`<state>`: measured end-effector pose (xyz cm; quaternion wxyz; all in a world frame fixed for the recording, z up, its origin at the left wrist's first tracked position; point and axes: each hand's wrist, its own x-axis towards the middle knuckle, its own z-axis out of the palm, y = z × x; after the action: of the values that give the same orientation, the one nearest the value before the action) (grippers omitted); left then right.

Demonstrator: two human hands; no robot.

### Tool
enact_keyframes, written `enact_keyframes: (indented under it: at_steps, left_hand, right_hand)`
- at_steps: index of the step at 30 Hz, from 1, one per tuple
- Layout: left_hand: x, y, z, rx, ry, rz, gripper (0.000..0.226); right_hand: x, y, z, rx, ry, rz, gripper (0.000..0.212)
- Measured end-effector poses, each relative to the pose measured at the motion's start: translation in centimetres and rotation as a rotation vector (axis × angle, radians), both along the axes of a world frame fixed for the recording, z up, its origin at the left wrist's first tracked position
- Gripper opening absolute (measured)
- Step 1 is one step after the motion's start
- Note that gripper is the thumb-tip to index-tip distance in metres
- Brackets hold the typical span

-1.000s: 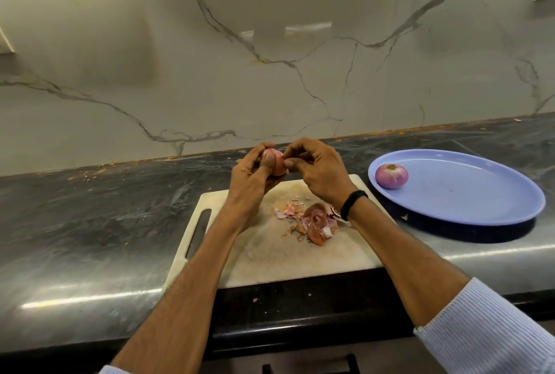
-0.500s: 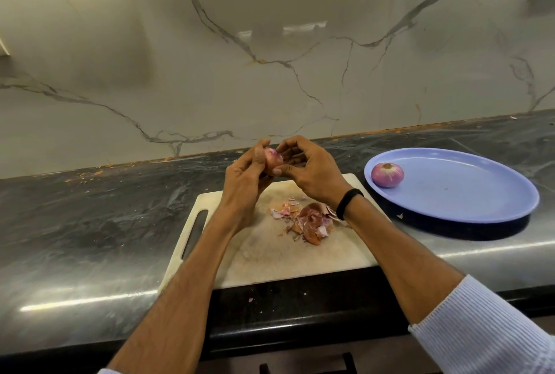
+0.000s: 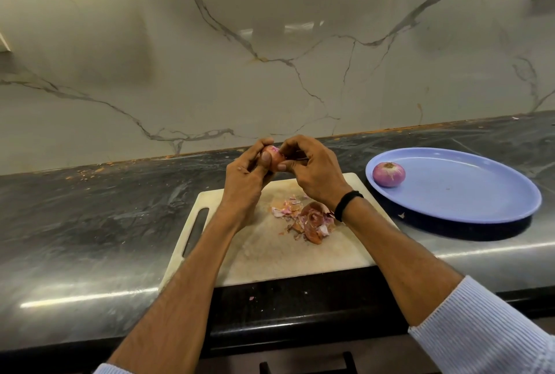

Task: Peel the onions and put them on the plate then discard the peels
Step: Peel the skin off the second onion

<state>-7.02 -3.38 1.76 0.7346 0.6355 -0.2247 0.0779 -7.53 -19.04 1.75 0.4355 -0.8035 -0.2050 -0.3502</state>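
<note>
Left hand: fingers and thumb were curled around the held onion, the thumb pressed across its front. Judged a steadying grip, so the bulb would not turn while skin was pulled.
Right hand: fingertips were bent in against the right side of the same onion, apparently pinching at its skin. The exact piece gripped was hidden by the fingers.
Held onion: raised above the far edge of the cutting board, partly skinned, with pink flesh showing at the top. Holding it there was judged to let scraps fall onto the board.
Peels: a loose pile lay on the board, just beside the right wrist, not yet discarded.
Peeled onion: it rested on the left part of the plate, root end up, well apart from the hands.
Plate: blue, set on the counter just right of the board, within easy reach for the drop-off.
Stage, as judged: one onion done, one under way, disposal outstanding.
Wristband: black, on the right wrist, no marking visible.
Writing and brands: none legible on plate, board, or wall.
</note>
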Motion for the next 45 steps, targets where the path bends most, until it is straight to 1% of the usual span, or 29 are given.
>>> enact_keyframes:
  at_steps: [3, 9, 12, 15, 22, 26, 28, 31, 34, 36, 38, 41, 45]
  left_hand:
    - [0.14, 0.03, -0.11, 0.012, -0.014, 0.007, 0.023]
    - [0.13, -0.02, -0.06, -0.011, -0.004, 0.007, 0.023]
    - [0.05, -0.04, -0.02, -0.023, -0.003, -0.007, 0.023]
    - [-0.11, -0.08, 0.09, -0.034, -0.007, -0.011, 0.023]
    - [-0.27, -0.06, 0.18, -0.013, -0.017, 0.011, 0.022]
    - [-0.19, -0.07, 0.11, 0.009, -0.029, 0.036, 0.024]
    - [-0.13, -0.1, 0.06, 0.013, -0.029, 0.043, 0.025]
    - [-0.16, -0.2, 0.05, -0.01, -0.012, 0.045, 0.025]
    - [-0.03, -0.37, 0.03, -0.028, 0.023, 0.056, 0.031]
    - [0.01, -0.47, 0.04, -0.037, 0.062, 0.068, 0.034]
    - [-0.08, -0.53, 0.08, 0.0, 0.032, 0.092, 0.036]
    - [-0.29, -0.57, 0.12, 0.044, -0.052, 0.112, 0.038]
    - [0.02, -0.4, 0.06, 0.084, -0.064, 0.162, 0.031]
  right_hand:
    - [-0.05, -0.07, 0.04, -0.005, -0.004, -0.006, 0.021]
    - [0.23, 0.17, -0.39, -0.072, -0.033, -0.069, 0.012]
    - [0.05, 0.23, -0.24, -0.026, -0.021, -0.032, 0.017]
    - [-0.15, 0.17, -0.06, -0.022, -0.023, -0.012, 0.023]
    - [-0.09, 0.12, -0.13, -0.038, -0.039, -0.018, 0.02]
    - [0.01, 0.27, -0.3, -0.09, -0.051, -0.064, 0.011]
    - [0.08, 0.32, -0.37, -0.098, -0.043, -0.07, 0.011]
    - [-0.06, 0.29, -0.21, -0.037, -0.023, -0.034, 0.015]
    - [-0.17, 0.17, 0.12, 0.079, 0.082, -0.003, 0.025]
    - [-0.03, -0.05, 0.28, 0.147, 0.131, -0.025, 0.024]
    - [0.09, -0.22, 0.33, 0.201, 0.144, -0.044, 0.022]
    - [0.25, -0.26, 0.22, 0.214, 0.158, -0.057, 0.023]
    - [0.28, -0.09, 0.29, 0.286, 0.214, 0.036, 0.021]
